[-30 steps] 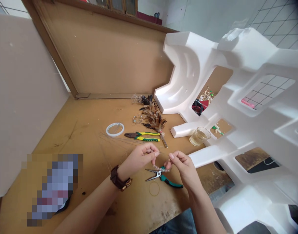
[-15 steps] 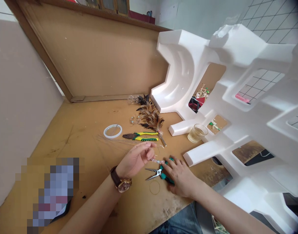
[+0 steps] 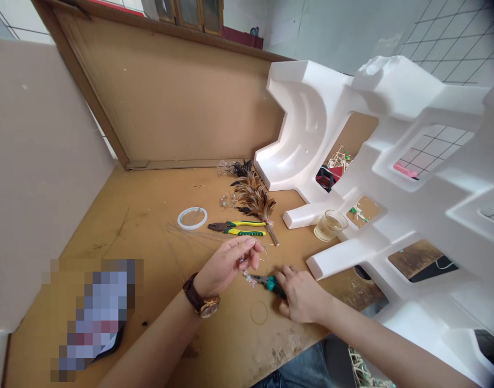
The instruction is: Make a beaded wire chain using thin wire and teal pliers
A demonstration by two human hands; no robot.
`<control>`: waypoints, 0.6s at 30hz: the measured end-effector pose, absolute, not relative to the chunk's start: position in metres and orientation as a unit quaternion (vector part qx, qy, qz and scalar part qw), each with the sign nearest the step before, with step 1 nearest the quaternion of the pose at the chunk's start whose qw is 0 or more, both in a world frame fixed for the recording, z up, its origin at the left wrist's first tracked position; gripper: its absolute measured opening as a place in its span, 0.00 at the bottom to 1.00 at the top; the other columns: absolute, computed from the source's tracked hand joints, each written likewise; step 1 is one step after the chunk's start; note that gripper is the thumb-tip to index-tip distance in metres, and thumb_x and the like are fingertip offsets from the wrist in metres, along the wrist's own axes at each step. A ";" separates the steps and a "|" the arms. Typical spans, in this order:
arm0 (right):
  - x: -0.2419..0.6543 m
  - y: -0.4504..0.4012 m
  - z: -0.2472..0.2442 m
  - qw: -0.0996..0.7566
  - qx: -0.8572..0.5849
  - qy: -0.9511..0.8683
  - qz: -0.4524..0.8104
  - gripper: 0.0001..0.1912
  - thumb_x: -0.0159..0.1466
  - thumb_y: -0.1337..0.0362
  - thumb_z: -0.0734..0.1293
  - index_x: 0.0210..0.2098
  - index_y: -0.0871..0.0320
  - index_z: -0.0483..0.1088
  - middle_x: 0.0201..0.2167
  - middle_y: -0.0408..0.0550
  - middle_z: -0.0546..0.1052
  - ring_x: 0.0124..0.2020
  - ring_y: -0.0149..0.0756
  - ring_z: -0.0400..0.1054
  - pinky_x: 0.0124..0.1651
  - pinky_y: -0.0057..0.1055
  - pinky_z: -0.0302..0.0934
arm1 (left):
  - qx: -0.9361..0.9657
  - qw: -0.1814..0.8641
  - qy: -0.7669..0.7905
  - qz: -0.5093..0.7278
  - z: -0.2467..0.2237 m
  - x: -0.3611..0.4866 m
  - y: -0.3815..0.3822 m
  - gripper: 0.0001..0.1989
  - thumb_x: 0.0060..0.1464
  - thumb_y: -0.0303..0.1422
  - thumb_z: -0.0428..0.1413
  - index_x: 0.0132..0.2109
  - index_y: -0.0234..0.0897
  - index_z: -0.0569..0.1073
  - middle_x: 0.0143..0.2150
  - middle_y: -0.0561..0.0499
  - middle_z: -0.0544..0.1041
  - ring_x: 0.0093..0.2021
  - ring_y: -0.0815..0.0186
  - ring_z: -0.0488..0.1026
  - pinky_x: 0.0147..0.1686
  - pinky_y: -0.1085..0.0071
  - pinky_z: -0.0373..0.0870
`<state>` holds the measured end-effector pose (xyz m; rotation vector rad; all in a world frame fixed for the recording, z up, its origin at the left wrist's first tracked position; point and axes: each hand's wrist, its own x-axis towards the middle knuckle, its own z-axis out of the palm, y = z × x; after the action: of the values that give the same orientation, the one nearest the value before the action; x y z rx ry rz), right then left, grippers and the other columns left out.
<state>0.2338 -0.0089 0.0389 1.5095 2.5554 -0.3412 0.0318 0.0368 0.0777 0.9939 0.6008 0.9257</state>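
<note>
My left hand, with a brown-strapped watch on its wrist, pinches a short string of small clear and bluish beads. The beads hang below its fingertips. Teal-handled needle-nose pliers are gripped in my right hand, their jaws closed and pointing left at the beads. Whether the jaws hold the wire or only touch the beads is too small to tell. A thin yellowish ring lies on the table just below the pliers.
Beyond my hands lie yellow-green pliers, a white ring-shaped coil, thin wires and a brown feather bundle. A glass of liquid stands beside a large white moulded frame on the right. A blurred phone lies at left.
My right hand has picked up the teal pliers, and their open jaws have closed. The bead string now hangs down by the jaws. The view has shifted slightly.
</note>
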 end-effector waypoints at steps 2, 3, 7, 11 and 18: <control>0.241 -0.005 0.041 0.034 0.539 0.816 -0.208 0.13 0.53 0.64 0.59 0.38 0.60 0.64 0.34 0.50 0.70 0.34 0.38 0.64 0.36 0.32 0.55 | 0.480 0.714 0.287 0.422 0.080 0.030 0.037 0.12 0.55 0.37 0.50 0.31 0.32 0.71 0.19 0.54 0.69 0.18 0.77 0.53 0.19 0.77 0.48; 0.246 -0.003 0.044 0.012 0.556 0.786 -0.270 0.12 0.54 0.65 0.58 0.38 0.59 0.63 0.31 0.48 0.70 0.31 0.36 0.64 0.35 0.31 0.55 | 0.494 0.700 0.294 0.424 0.081 0.029 0.038 0.12 0.55 0.37 0.50 0.31 0.32 0.71 0.19 0.55 0.68 0.18 0.76 0.54 0.20 0.77 0.49; 0.266 0.002 0.065 -0.069 0.525 0.663 -0.528 0.15 0.54 0.66 0.56 0.42 0.58 0.58 0.30 0.44 0.69 0.28 0.32 0.64 0.29 0.28 0.58 | 0.553 0.626 0.335 0.436 0.085 0.023 0.039 0.13 0.55 0.38 0.49 0.32 0.33 0.71 0.19 0.56 0.67 0.20 0.74 0.56 0.21 0.77 0.53; 0.274 -0.001 0.101 -0.106 0.514 0.740 -0.421 0.14 0.51 0.67 0.59 0.39 0.57 0.61 0.33 0.45 0.68 0.33 0.34 0.63 0.34 0.30 0.58 | 0.604 0.559 0.378 0.423 0.088 0.020 0.037 0.13 0.57 0.38 0.47 0.33 0.34 0.70 0.21 0.56 0.65 0.22 0.73 0.59 0.24 0.76 0.57; 0.268 -0.007 0.136 -0.072 0.530 0.822 -0.193 0.23 0.48 0.70 0.60 0.45 0.57 0.61 0.35 0.47 0.69 0.35 0.37 0.63 0.37 0.31 0.56 | 0.680 0.453 0.399 0.417 0.089 0.023 0.031 0.13 0.59 0.36 0.43 0.32 0.36 0.67 0.21 0.57 0.61 0.23 0.71 0.59 0.27 0.75 0.58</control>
<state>0.2677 -0.0066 0.1365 1.7460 2.7087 -0.6364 0.0226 0.0307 0.0890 1.6781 0.9864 1.0288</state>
